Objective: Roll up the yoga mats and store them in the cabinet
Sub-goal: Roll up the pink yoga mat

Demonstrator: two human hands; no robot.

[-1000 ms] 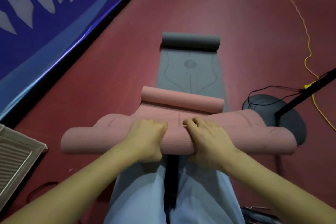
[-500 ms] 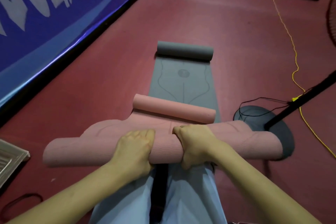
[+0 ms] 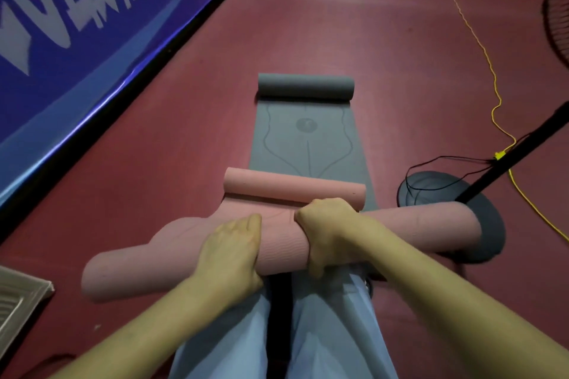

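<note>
A pink mat (image 3: pixel 415 232) is seen lying across a red floor (image 3: pixel 385 49), rolled from the near end into a thick roll that runs from the lower left to the right, just in front of the person's knees. Its far end is curled into a thinner roll (image 3: pixel 277 186), and a short flat stretch of pink is left between the two rolls. The thick roll is grasped at its middle by both hands. The left hand (image 3: pixel 229 251) is laid over the top of the roll with its fingers curled down the far side. The right hand (image 3: pixel 328 229) is wrapped round the roll beside it, with the thumb tucked under the near side. The two hands are set close together, a narrow strip of mat showing between them.

Beyond the pink mat, a grey mat (image 3: pixel 304 138) is spread flat along the floor, and its far end is also rolled up (image 3: pixel 306 87). The thinner pink roll is laid over the near end of the grey mat.

To the right, a dark round base (image 3: pixel 489 224) with a black pole (image 3: pixel 520 152) is seen on the floor, partly covered by the right end of the pink roll. A yellow cord (image 3: pixel 489 71) and a black cord (image 3: pixel 437 160) are trailed nearby. A blue banner (image 3: pixel 92 40) is stretched along the left edge of the floor. Light blue trousers (image 3: pixel 332 332) are seen at the bottom.
</note>
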